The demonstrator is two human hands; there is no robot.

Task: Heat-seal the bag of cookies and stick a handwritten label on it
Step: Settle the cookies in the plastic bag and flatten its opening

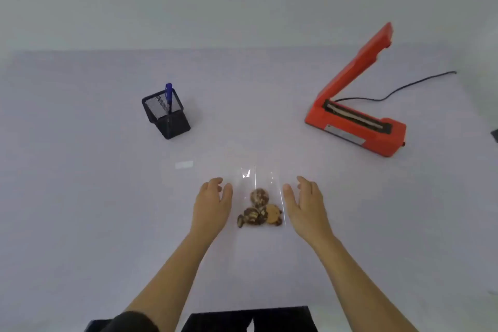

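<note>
Framing the Cookie Bag With Both Hands

Head view: the clear plastic bag [262,183] lies flat on the white table [80,183], near the front edge at the centre. The cookies [259,211] are grouped in the bag's near end, and the far end is transparent film that catches the light.

The left hand [213,205] is just beside the bag's left edge and the right hand [304,205] is just beside its right edge. Both hands have their fingers loosely spread and slightly curved, and they grip nothing. Whether either thumb touches the film cannot be determined.

The small white label [184,165] lies flat on the table, to the left of the bag and beyond the left hand.

The black mesh pen holder [167,118] stands further back on the left, with the blue pen [169,93] upright inside it.

The orange heat sealer [350,135] sits at the right rear. Its arm is raised, which exposes the sealing strip. The black cable [404,87] runs from behind the unit toward the right.
</note>
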